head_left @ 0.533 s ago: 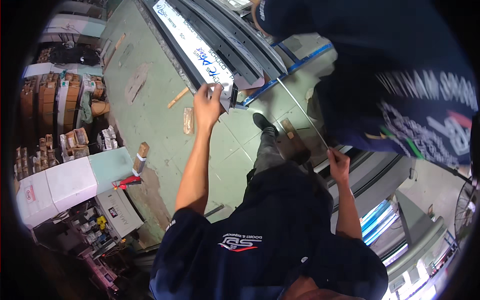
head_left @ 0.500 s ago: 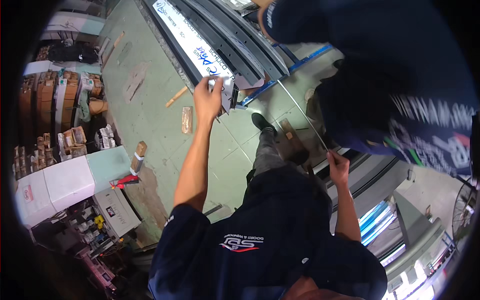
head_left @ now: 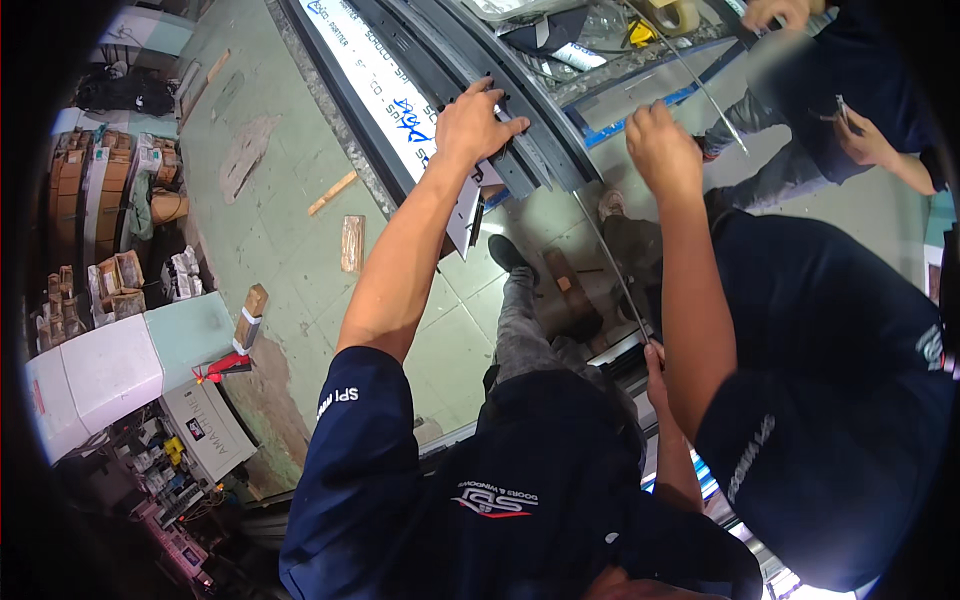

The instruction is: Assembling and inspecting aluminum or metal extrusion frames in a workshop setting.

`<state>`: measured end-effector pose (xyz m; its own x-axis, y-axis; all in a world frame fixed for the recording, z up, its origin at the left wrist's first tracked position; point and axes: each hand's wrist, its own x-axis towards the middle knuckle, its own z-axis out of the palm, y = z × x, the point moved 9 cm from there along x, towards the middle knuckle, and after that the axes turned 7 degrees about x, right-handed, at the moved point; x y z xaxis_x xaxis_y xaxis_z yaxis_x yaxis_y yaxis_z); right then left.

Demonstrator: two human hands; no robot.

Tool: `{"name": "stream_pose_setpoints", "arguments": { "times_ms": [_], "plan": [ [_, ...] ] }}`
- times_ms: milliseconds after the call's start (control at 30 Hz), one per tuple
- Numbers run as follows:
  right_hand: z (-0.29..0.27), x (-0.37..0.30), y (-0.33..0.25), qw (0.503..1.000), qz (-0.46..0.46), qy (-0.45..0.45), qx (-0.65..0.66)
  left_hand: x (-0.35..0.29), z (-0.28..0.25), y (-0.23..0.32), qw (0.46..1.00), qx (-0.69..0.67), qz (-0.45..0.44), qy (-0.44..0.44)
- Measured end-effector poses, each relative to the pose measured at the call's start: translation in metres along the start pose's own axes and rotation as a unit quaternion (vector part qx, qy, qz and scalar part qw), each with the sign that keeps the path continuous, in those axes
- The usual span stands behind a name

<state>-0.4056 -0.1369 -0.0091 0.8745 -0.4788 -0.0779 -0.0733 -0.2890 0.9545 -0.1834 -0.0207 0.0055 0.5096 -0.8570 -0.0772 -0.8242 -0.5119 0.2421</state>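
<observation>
My left hand (head_left: 472, 125) rests on top of the long dark metal profiles (head_left: 540, 125), its thumb stretched out and fingers apart. Beside it runs a white protective film strip (head_left: 375, 85) with blue handwriting. My right hand (head_left: 655, 372) is closed round a thin metal rod (head_left: 612, 255), whose far end meets the end of the profiles. A co-worker's forearm (head_left: 697, 270) crosses in front and hides part of my right hand and arm. That person's hand (head_left: 662, 150) is raised just right of the profile ends.
Another person (head_left: 868, 60) stands at the far right with a small tool in one hand. A blue-edged rack (head_left: 650, 108) carries the profiles. Wooden blocks (head_left: 352, 243) lie on the tiled floor at left, near a red fire extinguisher (head_left: 222, 368) and stacked cartons (head_left: 72, 200).
My left hand has moved from the white strip's end up and right onto the dark profiles. My right hand, still on the rod, is lower and further left. The co-worker has shifted, reaching an arm forward.
</observation>
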Motion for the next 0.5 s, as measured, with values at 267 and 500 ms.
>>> {"name": "stream_pose_setpoints", "arguments": {
  "times_ms": [267, 500],
  "plan": [
    [-0.132, -0.067, -0.005, 0.914, -0.080, 0.334, 0.216, 0.018, -0.003, 0.004, 0.998, 0.051, 0.013, -0.017],
    [-0.103, -0.084, -0.193, 0.929, -0.044, 0.366, 0.038, 0.025, -0.005, 0.021, 0.997, 0.070, 0.019, -0.034]
  ]
}}
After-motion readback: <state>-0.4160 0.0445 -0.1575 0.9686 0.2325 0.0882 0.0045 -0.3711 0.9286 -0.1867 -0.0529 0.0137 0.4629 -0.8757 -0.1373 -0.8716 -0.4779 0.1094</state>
